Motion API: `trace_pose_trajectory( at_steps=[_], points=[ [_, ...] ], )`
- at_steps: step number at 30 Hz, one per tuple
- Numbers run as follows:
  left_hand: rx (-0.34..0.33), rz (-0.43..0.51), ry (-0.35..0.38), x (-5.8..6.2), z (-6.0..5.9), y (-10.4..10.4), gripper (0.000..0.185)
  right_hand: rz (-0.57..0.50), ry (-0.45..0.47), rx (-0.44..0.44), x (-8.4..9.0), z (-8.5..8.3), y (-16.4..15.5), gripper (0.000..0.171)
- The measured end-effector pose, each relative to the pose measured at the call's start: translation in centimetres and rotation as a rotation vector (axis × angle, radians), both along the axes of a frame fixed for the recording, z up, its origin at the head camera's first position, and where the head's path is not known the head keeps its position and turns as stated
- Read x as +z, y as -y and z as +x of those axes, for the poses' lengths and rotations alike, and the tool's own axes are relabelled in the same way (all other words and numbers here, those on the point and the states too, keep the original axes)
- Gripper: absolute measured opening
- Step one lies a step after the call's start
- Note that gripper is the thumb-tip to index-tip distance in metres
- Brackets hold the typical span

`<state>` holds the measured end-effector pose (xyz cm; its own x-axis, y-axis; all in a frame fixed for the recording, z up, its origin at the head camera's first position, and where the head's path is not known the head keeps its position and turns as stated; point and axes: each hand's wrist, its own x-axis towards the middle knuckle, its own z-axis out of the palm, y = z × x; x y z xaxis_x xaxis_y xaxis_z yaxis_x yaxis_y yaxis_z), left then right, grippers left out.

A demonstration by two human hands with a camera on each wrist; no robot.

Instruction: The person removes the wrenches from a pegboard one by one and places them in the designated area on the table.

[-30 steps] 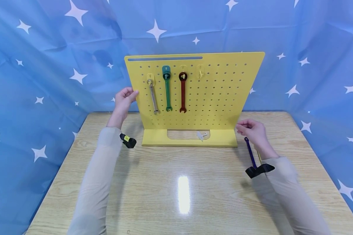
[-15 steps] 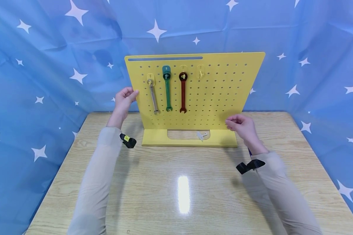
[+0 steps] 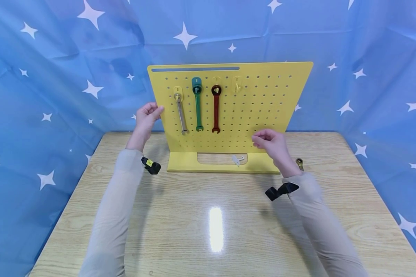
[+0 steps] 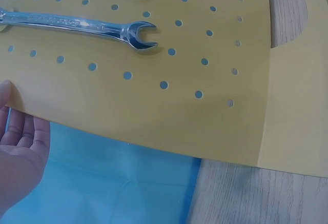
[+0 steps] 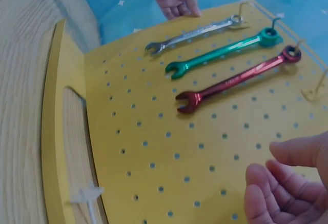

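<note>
On the worktop [image 3: 228, 215] stands a yellow pegboard [image 3: 263, 111], upright on its flat base [image 3: 180, 163]. At its left edge the left hand [image 3: 146, 115] holds the board: the thumb lies on the front face while the fingers curl behind the edge, as the left wrist view shows from close by, with the thumb tip [image 4: 6, 92] on the yellow sheet. Three spanners hang from hooks in the upper left part of the board: a silver spanner [image 3: 180, 114] nearest the left hand, a green spanner [image 3: 197, 104] next to it, and a red spanner [image 3: 215, 109] beside that. One more hook [image 3: 236, 85] to the right of the red one carries nothing.

Before the lower right part of the board hovers the right hand [image 3: 272, 143], its grip loose and holding nothing: the fingers [image 5: 279, 196] are lightly curled and close to the perforated face, though whether they touch it cannot be told. Black straps sit at both wrists. Just behind the right forearm a brass-coloured tool end [image 3: 299, 163] lies on the worktop, the rest of it hidden by the sleeve. Within the cut-out of the base lies a small white peg [image 3: 237, 159]. Blue cloth with white stars [image 3: 55, 77] hangs behind and at both sides.
</note>
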<state>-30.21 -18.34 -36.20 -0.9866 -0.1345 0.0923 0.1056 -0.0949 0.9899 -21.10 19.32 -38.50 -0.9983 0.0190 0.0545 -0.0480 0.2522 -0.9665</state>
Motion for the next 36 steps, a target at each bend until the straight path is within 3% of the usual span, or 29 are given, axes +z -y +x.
trace_pose_trajectory(
  at_steps=[18, 36],
  points=[
    [-0.003, -0.002, -0.002, 0.0, -0.2, 0.1, 0.008, -0.108, -0.094, 0.076, 1.4, -1.8, 3.8, 0.034],
    [-0.008, 0.005, 0.002, 0.0, -0.2, 0.1, 0.007, -0.122, -0.093, 0.111, 3.3, -4.1, 7.0, 0.034]
  ],
)
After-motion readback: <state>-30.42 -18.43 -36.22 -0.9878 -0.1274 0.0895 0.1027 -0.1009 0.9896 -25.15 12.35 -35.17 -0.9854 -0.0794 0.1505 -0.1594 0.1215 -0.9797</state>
